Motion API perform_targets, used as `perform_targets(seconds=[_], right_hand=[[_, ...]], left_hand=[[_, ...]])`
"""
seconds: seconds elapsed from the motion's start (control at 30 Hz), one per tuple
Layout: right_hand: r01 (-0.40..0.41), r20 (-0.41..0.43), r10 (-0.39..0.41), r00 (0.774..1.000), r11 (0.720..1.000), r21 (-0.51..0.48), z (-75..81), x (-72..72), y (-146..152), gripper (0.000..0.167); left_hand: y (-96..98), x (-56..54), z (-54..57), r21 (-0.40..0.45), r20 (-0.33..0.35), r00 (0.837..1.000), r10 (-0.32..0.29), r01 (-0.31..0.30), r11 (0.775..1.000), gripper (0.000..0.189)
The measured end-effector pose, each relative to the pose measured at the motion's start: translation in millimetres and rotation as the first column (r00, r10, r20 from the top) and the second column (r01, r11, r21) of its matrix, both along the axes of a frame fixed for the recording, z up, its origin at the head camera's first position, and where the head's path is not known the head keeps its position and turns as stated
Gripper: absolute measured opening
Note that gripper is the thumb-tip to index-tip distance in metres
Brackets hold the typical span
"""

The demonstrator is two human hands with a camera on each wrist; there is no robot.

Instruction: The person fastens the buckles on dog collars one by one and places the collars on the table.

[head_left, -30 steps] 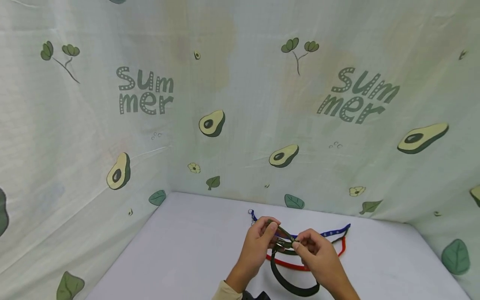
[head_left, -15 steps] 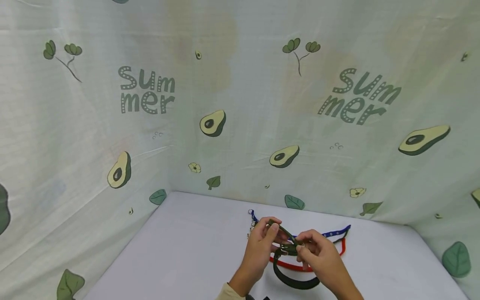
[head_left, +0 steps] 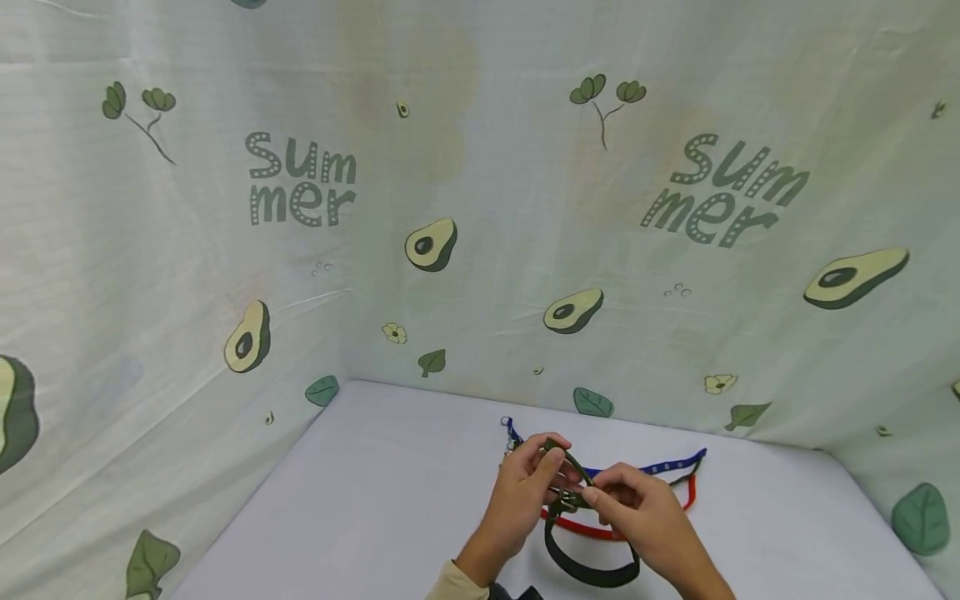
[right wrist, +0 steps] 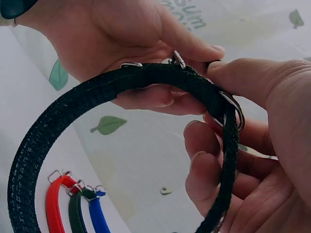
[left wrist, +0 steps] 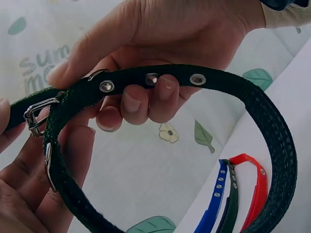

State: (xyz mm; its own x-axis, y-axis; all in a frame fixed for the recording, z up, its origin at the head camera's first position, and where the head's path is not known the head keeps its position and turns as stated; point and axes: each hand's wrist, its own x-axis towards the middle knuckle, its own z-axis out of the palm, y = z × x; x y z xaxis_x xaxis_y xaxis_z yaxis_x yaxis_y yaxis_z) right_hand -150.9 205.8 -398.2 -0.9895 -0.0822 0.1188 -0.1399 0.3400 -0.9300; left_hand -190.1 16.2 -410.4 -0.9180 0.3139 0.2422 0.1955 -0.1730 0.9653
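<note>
Both hands hold a dark green pet collar [head_left: 592, 575], raised above the table with its loop hanging down. My left hand [head_left: 513, 496] grips the strap's tip end between thumb and fingers. Close beside it, my right hand [head_left: 648, 517] pinches the strap near the metal buckle [left wrist: 30, 116]. In the left wrist view, the right thumb presses on the band while its fingers curl behind, by metal-rimmed holes. The strap end passes through the buckle there. In the right wrist view, fingers partly cover the buckle and metal ring [right wrist: 233, 109].
A red collar [head_left: 585, 529], a blue collar [head_left: 675, 464] and another green collar [left wrist: 229, 208] lie side by side on the white table [head_left: 360, 500], behind and under the hands. Printed cloth [head_left: 487, 167] with avocados hangs along the table's back and sides.
The collar's loop and buckle have tilted slightly back and forth. Both hands keep hold of the strap in nearly the same place. The head view has shifted a little.
</note>
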Motion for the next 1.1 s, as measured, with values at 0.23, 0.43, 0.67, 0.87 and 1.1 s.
perform_targets(seconds=[0.23, 0.43, 0.67, 0.87, 1.1], right_hand=[[-0.034, 0.039, 0.033, 0.999, 0.999, 0.019, -0.1, -0.4, 1.5, 0.026], [-0.055, 0.012, 0.055, 0.998, 0.998, 0.034, -0.3, -1.4, 2.9, 0.026], [-0.114, -0.025, 0.116, 0.993, 0.992, 0.056, -0.4, -1.4, 6.1, 0.024], [-0.140, -0.070, 0.145, 0.987, 0.987, 0.078, 1.3, -0.2, 6.5, 0.021], [-0.032, -0.122, 0.039, 0.992, 0.997, 0.065, -0.2, 1.6, 2.5, 0.016]], left_hand=[[-1.9, 2.0, -0.1, 0.008, -0.014, 1.000, -0.009, 0.009, 1.000, 0.026], [-2.2, 1.0, -1.0, 0.050, -0.021, 1.000, 0.003, -0.002, 0.999, 0.028], [-1.5, -1.3, -2.0, 0.082, 0.015, 1.000, 0.000, -0.001, 0.997, 0.030], [-2.1, -2.4, -2.0, 0.080, 0.010, 1.000, 0.007, -0.008, 0.997, 0.031], [-1.3, -1.6, -1.3, 0.095, 0.031, 1.000, 0.005, -0.008, 0.995, 0.032]])
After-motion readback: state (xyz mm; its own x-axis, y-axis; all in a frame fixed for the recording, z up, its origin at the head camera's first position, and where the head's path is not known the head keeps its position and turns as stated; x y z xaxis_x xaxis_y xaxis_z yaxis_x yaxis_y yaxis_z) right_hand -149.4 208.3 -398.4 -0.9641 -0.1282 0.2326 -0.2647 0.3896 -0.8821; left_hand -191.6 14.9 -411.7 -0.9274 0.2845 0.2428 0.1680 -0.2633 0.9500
